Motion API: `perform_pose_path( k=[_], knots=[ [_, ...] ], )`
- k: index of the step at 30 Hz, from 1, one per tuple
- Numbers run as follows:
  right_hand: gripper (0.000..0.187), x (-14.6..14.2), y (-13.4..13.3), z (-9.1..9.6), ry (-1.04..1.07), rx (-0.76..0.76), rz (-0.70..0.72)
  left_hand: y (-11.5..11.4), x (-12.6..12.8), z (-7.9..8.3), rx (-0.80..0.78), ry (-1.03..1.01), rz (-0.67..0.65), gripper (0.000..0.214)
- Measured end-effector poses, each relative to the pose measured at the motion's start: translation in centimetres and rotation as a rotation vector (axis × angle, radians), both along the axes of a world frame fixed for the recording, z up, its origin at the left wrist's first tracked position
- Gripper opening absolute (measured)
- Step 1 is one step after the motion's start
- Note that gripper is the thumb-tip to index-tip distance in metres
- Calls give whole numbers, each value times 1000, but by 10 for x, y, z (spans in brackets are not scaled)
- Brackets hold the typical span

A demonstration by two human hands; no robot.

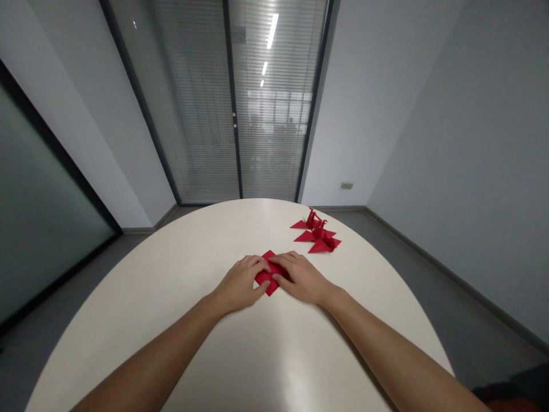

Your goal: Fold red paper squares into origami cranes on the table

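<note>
A small piece of folded red origami paper lies on the white table in front of me, one corner pointing toward me and another away. My left hand grips its left side, with the thumb near the front corner and the fingers along the back. From the right, my right hand has its fingers and thumb bent over the paper, covering much of that side. Beyond my right hand stand red paper cranes, close together with wings spread; they overlap, and I see about three.
The round white table has a curved edge on both sides. Behind it are a glass partition with blinds and pale walls. A dark object is partly visible at the lower right.
</note>
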State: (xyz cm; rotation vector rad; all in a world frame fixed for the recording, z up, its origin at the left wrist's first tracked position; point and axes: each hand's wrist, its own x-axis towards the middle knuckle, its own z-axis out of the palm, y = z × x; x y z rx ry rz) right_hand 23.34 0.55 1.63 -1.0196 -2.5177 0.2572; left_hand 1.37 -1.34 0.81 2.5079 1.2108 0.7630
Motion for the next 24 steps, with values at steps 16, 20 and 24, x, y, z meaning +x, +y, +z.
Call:
perform_pose_path(
  k=[16, 20, 24],
  knots=[
    [29, 0, 0, 8, 125, -74, -83, 0, -4, -11, 46, -31, 13, 48],
    [21, 1, -2, 12, 80, -91, -116, 0, -4, -12, 39, -9, 42, 53],
    [24, 6, -4, 18, 53, -130, -84, -1, -5, -10, 4, -17, 74, 55]
  ],
)
